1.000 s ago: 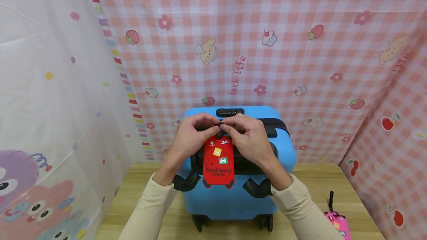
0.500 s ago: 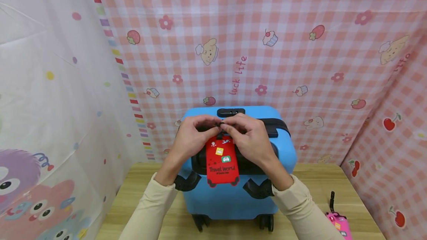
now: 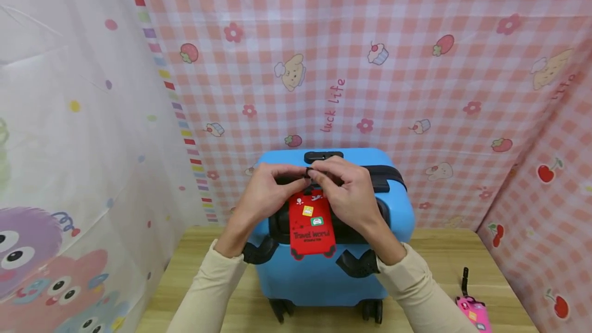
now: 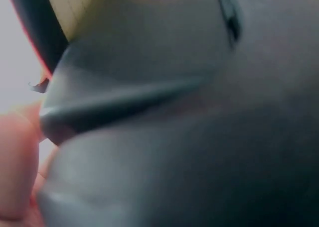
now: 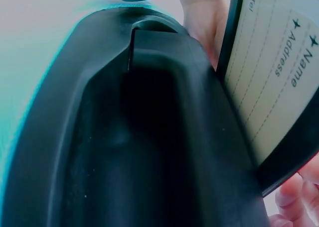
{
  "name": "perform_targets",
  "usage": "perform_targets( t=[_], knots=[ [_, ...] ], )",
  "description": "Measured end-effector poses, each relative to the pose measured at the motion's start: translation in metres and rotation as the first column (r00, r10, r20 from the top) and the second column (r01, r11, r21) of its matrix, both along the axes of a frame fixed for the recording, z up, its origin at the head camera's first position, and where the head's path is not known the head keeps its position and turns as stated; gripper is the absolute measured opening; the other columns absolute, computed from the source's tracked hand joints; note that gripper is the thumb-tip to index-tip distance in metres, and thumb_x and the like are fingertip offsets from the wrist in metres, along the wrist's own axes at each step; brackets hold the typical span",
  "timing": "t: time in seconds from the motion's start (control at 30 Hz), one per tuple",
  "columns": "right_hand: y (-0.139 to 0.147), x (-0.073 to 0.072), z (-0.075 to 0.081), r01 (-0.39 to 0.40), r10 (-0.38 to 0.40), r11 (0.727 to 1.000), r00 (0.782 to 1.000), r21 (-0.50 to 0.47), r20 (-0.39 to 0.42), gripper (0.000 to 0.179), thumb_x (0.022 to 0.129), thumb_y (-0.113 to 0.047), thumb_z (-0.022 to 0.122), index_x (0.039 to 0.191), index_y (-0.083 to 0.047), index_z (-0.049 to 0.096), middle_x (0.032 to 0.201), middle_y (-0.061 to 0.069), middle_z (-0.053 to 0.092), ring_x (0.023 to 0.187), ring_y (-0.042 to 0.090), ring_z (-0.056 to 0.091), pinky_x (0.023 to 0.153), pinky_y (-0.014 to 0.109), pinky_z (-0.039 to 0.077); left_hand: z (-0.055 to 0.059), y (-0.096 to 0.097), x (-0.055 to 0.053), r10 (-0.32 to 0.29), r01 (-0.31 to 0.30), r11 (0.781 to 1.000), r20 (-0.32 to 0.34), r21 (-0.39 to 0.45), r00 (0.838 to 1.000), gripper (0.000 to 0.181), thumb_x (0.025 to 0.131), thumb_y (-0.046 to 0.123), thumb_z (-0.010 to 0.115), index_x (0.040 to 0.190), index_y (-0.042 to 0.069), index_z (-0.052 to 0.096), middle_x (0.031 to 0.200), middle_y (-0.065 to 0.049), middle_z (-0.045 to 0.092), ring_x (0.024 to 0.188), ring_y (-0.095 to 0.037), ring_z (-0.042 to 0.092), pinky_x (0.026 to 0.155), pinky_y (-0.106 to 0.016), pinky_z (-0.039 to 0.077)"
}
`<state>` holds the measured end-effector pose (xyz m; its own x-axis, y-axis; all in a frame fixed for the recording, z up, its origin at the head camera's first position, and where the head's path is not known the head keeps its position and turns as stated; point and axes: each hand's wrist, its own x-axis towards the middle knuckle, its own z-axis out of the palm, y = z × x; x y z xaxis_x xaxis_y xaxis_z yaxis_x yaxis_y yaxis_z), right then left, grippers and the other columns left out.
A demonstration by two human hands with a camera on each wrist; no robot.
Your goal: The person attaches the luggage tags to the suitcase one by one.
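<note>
A red luggage tag, shaped like a small suitcase and printed "Travel World", hangs in front of the black top handle of a blue suitcase. Just above it, the fingertips of my left hand and right hand meet and pinch the tag's short black strap. Most of that strap is hidden by fingers. The right wrist view shows the tag's back, a card with Name, Address and Tel lines, beside the black handle. Black plastic of the handle fills most of the left wrist view.
A pink luggage tag with a black strap lies on the wooden table at the front right. The suitcase stands on black wheels. Behind it hangs a pink checked curtain, with a white patterned one at left.
The red tag has swung slightly to the right against the suitcase. Both hands keep their pinch at nearly the same spot. The whole head view has shifted a little.
</note>
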<state>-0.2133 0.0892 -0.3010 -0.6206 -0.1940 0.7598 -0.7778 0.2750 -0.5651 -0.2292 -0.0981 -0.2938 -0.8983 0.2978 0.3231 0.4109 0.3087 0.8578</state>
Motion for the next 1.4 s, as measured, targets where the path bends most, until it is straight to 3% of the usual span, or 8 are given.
perform_targets(
  t=[0.3, 0.63, 0.8, 0.93, 1.2, 1.4],
  knots=[
    [0.003, 0.002, 0.000, -0.039, 0.038, 0.999, 0.999, -0.017, -0.020, 0.016, 0.091, -0.003, 0.069, 0.105, -0.002, 0.076, 0.094, 0.006, 0.070, 0.077, 0.013, 0.058, 0.067, 0.025, 0.051, -0.001, 0.002, 0.001, 0.001, -0.001, 1.000, -0.003, -0.026, 1.000, 0.024, 0.091, 0.016, 0.072, 0.113, 0.010, 0.076, 0.106, -0.004, 0.075, 0.094, -0.017, 0.069, 0.080, -0.030, 0.058],
    [0.006, -0.003, 0.006, 0.004, -0.008, 0.999, 0.997, 0.049, 0.083, 0.010, 0.095, -0.009, 0.065, 0.104, -0.006, 0.071, 0.091, 0.003, 0.061, 0.072, 0.016, 0.051, 0.064, 0.029, 0.044, -0.008, 0.002, 0.003, 0.003, -0.003, 1.000, 0.004, -0.023, 1.000, 0.023, 0.092, 0.019, 0.071, 0.114, 0.014, 0.074, 0.106, 0.000, 0.074, 0.094, -0.015, 0.068, 0.084, -0.033, 0.057],
    [0.006, -0.007, 0.007, 0.001, -0.012, 0.996, 0.992, 0.090, 0.125, 0.010, 0.098, -0.011, 0.061, 0.106, -0.006, 0.064, 0.090, 0.004, 0.063, 0.077, 0.015, 0.054, 0.070, 0.032, 0.048, -0.007, 0.004, 0.002, 0.020, -0.020, 0.999, 0.001, -0.044, 1.000, 0.027, 0.092, 0.022, 0.070, 0.118, 0.014, 0.070, 0.109, 0.001, 0.073, 0.100, -0.015, 0.066, 0.091, -0.035, 0.054],
    [0.006, -0.009, 0.007, -0.016, 0.002, 0.997, 0.984, 0.076, 0.178, 0.012, 0.098, -0.013, 0.061, 0.109, -0.007, 0.062, 0.096, 0.004, 0.072, 0.084, 0.014, 0.061, 0.078, 0.035, 0.052, -0.005, 0.003, 0.001, 0.034, -0.034, 0.998, -0.005, -0.056, 0.999, 0.030, 0.091, 0.023, 0.072, 0.120, 0.014, 0.069, 0.110, 0.001, 0.073, 0.101, -0.014, 0.067, 0.093, -0.035, 0.053],
    [0.004, -0.010, 0.008, -0.011, 0.000, 0.999, 0.965, 0.039, 0.260, 0.022, 0.097, -0.012, 0.064, 0.117, -0.007, 0.057, 0.091, 0.004, 0.074, 0.077, 0.015, 0.062, 0.072, 0.032, 0.047, -0.004, -0.001, -0.001, 0.008, -0.008, 0.998, 0.009, -0.061, 1.000, 0.034, 0.086, 0.025, 0.077, 0.118, 0.016, 0.070, 0.112, 0.002, 0.071, 0.099, -0.015, 0.066, 0.088, -0.035, 0.055],
    [0.004, -0.010, 0.007, -0.032, 0.026, 0.999, 0.956, 0.016, 0.293, 0.028, 0.095, -0.011, 0.067, 0.120, -0.005, 0.055, 0.088, 0.004, 0.075, 0.075, 0.016, 0.060, 0.073, 0.032, 0.044, -0.003, -0.001, 0.001, 0.046, -0.046, 0.996, -0.001, -0.073, 0.999, 0.032, 0.084, 0.024, 0.080, 0.113, 0.014, 0.071, 0.113, 0.000, 0.066, 0.102, -0.016, 0.061, 0.090, -0.036, 0.053]
  ],
)
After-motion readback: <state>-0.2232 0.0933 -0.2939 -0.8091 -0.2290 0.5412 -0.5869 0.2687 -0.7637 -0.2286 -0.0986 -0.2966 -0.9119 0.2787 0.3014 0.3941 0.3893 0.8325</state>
